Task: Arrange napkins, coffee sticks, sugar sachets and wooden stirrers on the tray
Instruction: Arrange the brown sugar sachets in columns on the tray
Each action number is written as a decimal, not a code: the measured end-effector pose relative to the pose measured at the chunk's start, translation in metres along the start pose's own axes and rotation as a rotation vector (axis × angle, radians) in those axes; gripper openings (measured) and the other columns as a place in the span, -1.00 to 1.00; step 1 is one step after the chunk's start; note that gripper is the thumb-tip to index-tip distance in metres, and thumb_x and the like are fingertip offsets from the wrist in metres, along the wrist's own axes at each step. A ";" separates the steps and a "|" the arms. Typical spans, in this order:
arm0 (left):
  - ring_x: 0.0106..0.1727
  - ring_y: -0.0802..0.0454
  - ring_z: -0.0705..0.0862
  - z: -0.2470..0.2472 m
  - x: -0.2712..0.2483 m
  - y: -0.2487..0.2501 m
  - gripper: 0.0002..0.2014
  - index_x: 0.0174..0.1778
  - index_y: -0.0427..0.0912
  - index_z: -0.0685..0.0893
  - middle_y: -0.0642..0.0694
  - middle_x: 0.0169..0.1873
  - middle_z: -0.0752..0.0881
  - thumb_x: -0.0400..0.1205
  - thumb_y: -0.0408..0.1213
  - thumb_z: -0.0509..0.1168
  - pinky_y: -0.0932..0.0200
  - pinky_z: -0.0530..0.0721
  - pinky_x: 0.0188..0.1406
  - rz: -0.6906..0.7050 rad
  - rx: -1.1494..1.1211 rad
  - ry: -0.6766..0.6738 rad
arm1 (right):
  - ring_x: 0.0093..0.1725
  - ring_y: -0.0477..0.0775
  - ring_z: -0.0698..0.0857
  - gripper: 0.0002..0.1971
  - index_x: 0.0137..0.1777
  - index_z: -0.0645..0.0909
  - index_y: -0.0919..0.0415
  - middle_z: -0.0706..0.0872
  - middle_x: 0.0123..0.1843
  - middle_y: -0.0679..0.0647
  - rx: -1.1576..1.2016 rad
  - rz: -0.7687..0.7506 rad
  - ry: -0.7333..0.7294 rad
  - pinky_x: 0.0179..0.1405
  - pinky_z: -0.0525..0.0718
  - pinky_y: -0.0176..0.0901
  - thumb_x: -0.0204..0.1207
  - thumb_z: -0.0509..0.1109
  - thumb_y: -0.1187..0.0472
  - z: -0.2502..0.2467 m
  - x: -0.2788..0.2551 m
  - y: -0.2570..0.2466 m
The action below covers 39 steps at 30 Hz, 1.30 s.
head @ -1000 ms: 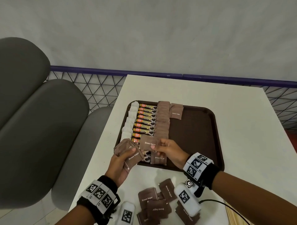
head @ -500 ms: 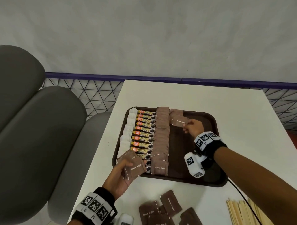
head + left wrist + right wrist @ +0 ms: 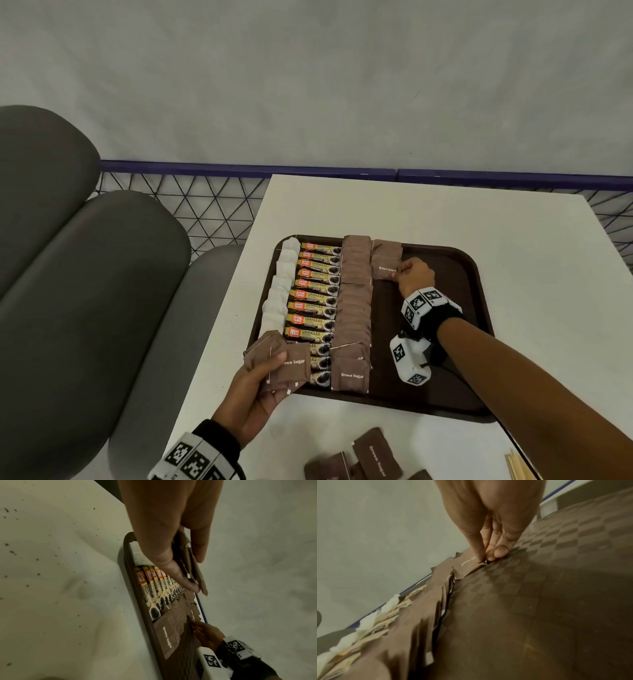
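A dark brown tray lies on the white table. It carries a column of white napkins, a column of coffee sticks and a column of brown sugar sachets. My right hand pinches the edge of one brown sugar sachet at the far end of a second sachet column, low on the tray. The pinch shows in the right wrist view. My left hand grips a small stack of sugar sachets over the tray's near left corner, also seen in the left wrist view.
Loose sugar sachets lie on the table in front of the tray. Wooden stirrers show at the bottom right. Grey cushioned seats stand left of the table, and a wire-mesh rail runs behind it.
My right hand carried one sachet from the left hand's stack to the tray's far end and lowered it there. The left hand kept its stack near the tray's corner.
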<state>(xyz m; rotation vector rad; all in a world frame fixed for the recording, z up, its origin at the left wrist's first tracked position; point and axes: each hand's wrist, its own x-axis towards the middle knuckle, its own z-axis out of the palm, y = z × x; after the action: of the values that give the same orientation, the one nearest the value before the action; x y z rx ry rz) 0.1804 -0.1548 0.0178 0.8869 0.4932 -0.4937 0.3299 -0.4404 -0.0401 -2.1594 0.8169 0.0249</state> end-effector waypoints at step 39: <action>-0.11 -0.19 0.79 0.033 -0.015 -0.016 -0.72 0.28 -0.24 0.60 -0.39 0.03 0.74 0.64 -0.34 0.24 0.03 0.79 -0.28 0.150 0.179 -0.061 | -0.46 -0.17 0.56 -0.87 -0.20 0.54 0.16 0.62 -0.33 0.01 0.467 -0.232 -0.686 -0.50 0.52 -0.38 0.48 0.41 0.36 -0.016 -0.158 -0.002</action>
<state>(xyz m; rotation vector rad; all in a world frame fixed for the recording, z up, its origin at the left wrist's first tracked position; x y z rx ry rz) 0.1658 -0.1877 0.0345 1.0685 0.3274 -0.4310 0.2022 -0.3646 0.0165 -1.6200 0.1475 0.3937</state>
